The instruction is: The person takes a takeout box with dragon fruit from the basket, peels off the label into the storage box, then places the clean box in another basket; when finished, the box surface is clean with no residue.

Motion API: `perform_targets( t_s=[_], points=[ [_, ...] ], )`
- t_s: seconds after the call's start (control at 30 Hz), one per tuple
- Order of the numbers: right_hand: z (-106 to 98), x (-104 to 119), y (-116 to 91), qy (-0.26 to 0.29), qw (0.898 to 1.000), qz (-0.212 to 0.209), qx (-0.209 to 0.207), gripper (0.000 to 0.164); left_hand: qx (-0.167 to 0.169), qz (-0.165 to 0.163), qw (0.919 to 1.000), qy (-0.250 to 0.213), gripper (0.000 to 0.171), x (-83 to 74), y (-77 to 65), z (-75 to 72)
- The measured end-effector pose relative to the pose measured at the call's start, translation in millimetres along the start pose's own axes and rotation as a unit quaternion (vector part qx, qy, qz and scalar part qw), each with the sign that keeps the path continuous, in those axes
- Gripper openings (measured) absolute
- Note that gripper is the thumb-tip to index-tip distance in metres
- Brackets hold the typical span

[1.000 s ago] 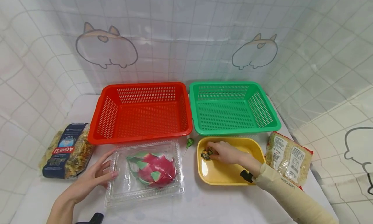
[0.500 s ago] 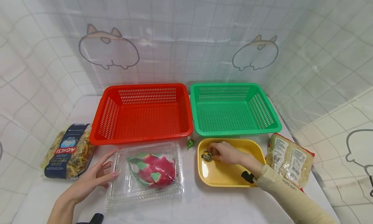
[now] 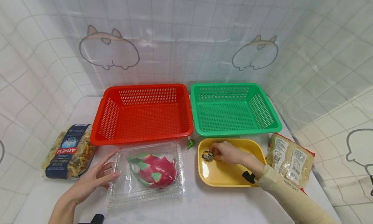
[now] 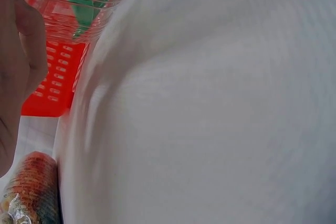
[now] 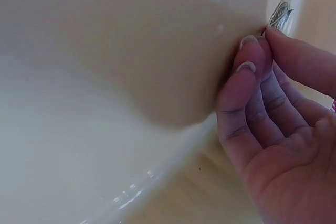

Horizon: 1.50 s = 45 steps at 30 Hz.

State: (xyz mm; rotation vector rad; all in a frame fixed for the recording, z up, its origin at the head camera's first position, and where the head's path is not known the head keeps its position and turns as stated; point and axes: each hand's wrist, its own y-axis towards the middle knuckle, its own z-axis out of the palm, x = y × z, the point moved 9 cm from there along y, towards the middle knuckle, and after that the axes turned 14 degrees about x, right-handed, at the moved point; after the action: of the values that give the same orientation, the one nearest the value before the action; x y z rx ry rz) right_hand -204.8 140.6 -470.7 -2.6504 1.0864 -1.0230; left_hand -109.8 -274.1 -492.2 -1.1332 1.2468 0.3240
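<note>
Pinching the edge of the small round badge point(image 3: 207, 156) with the right hand point(image 3: 228, 153), thumb against fingertips, in the left end of the yellow tray point(image 3: 230, 178). Can't tell if the badge is off the tray floor. Left hand point(image 3: 94, 179) grips nothing: fingers loosely extended at the left edge of the clear plastic box point(image 3: 120, 186), dragon fruit point(image 3: 158, 170) inside. Red basket point(image 3: 142, 139) behind box, green basket point(image 3: 237, 132) behind tray, all on the desk point(image 3: 201, 206).
</note>
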Motion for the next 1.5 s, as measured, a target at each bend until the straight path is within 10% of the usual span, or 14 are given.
perform_targets(
  t_s=[0.5, 0.83, 1.5],
  points=[
    [-7.3, -6.5, -12.4, 0.007, 1.0, -0.004, 0.014, 0.015, 0.003, -0.003, 1.0, 0.001, 0.083, 0.7, 0.4, 0.9],
    [-18.7, 2.3, -28.7, 0.135, 0.99, -0.014, 0.03, 0.017, 0.01, -0.013, 0.9999, -0.005, 0.084, 4.3, -0.2, 1.5],
    [-3.2, 105.7, -7.4, 0.325, 0.944, -0.058, -0.016, 0.049, 0.01, -0.015, 0.9998, -0.004, 0.084, 2.3, 0.6, -0.6]
  ],
)
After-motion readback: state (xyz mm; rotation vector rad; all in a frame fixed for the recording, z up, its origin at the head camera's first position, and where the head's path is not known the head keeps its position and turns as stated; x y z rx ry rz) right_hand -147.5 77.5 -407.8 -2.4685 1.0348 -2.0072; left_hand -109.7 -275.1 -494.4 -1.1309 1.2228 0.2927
